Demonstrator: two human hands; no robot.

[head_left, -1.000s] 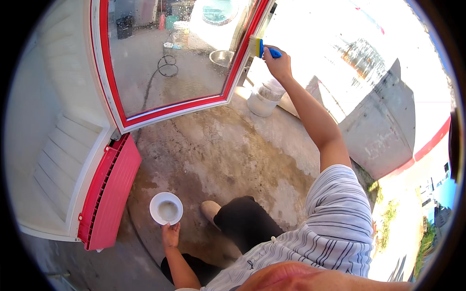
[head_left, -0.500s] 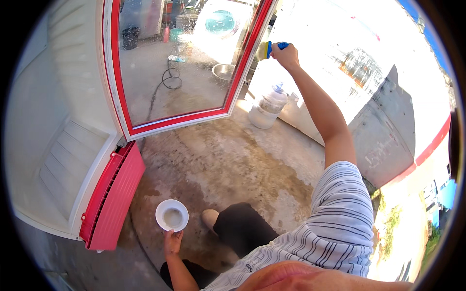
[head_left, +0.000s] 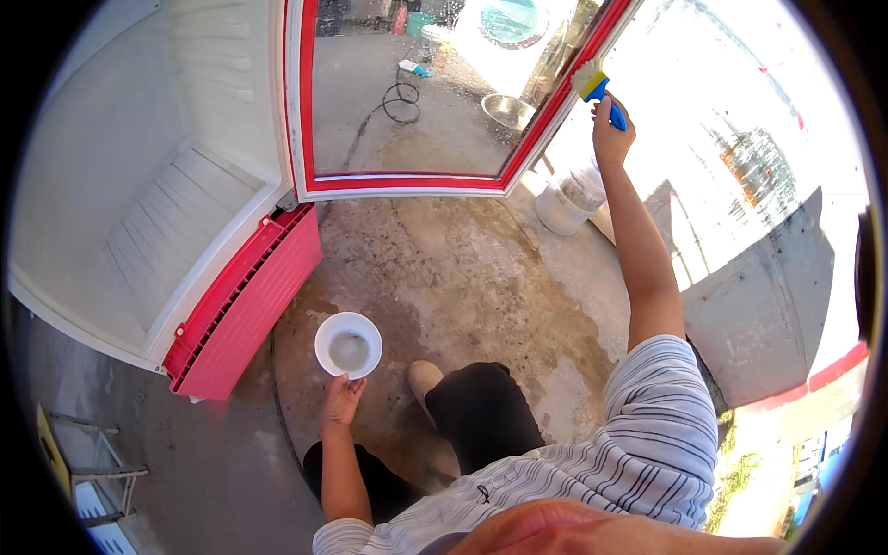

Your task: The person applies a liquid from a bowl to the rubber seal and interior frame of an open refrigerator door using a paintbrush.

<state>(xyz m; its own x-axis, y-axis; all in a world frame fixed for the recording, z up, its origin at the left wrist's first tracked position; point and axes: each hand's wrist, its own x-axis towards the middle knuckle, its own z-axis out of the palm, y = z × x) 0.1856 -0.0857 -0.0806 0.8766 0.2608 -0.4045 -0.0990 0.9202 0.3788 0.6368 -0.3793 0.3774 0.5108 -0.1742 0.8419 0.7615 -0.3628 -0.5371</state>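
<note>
My right hand (head_left: 613,137) is closed round the blue handle of a brush (head_left: 594,85) with pale bristles and a yellow band. The bristles are at the outer edge of the red-and-white framed glass door (head_left: 412,183); whether they touch it I cannot tell. Low in front of me, my left hand (head_left: 342,398) grips the near rim of a white bowl (head_left: 326,347), its fingers under the side and the thumb on the edge. Cloudy liquid (head_left: 349,351) lies in the bowl. The door stands swung out from a white cabinet (head_left: 199,111).
A red slatted grille (head_left: 254,305) runs along the cabinet's base. Beyond the door's corner, a clear plastic water jug (head_left: 564,203) stands by a large white panel (head_left: 684,176). Wet patches mark the concrete floor (head_left: 462,277). A small metal-framed stand (head_left: 102,462) is at the lower left.
My right hand has turned the brush so its bristles point up and left by the door's edge. The view has shifted, moving the door right and up in the picture. My left hand still holds the bowl.
</note>
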